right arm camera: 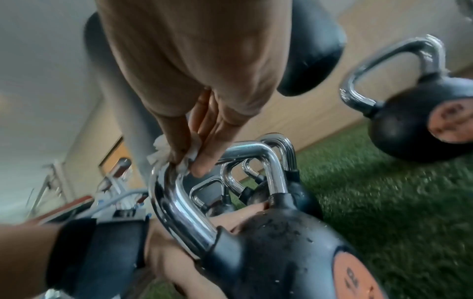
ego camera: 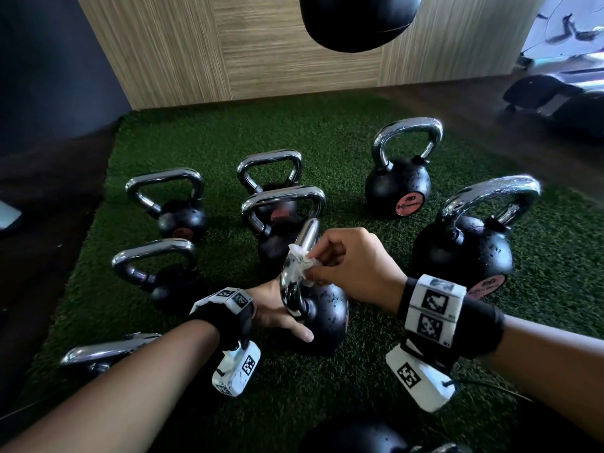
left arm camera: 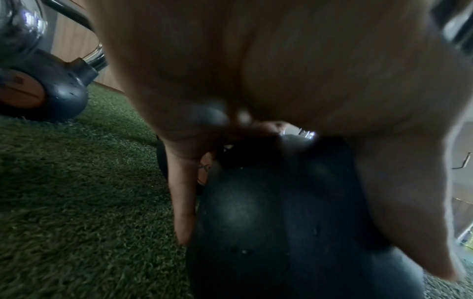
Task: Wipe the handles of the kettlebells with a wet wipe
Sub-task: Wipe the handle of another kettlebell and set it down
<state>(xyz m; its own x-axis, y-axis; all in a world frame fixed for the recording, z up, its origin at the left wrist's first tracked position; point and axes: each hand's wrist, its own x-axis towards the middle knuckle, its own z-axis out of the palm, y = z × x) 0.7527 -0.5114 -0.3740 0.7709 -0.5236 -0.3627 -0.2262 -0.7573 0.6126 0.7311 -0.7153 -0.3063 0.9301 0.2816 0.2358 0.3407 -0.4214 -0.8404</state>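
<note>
A black kettlebell [ego camera: 323, 315] with a chrome handle [ego camera: 299, 266] stands on the green turf at the centre front. My right hand [ego camera: 346, 259] pinches a crumpled white wet wipe [ego camera: 302, 264] against the upper bend of that handle. The wipe [right arm camera: 163, 151] and the handle [right arm camera: 176, 204] show close up in the right wrist view. My left hand [ego camera: 277, 312] lies against the bell's left side, its thumb across the front below the handle. In the left wrist view the fingers [left arm camera: 183, 202] run down the dark bell [left arm camera: 281, 222].
Several other chrome-handled kettlebells stand around on the turf mat [ego camera: 327, 132], the largest [ego camera: 464, 250] close at the right, another [ego camera: 398, 184] behind it. A black punching bag [ego camera: 356, 21] hangs above the far edge before a wooden wall [ego camera: 261, 50].
</note>
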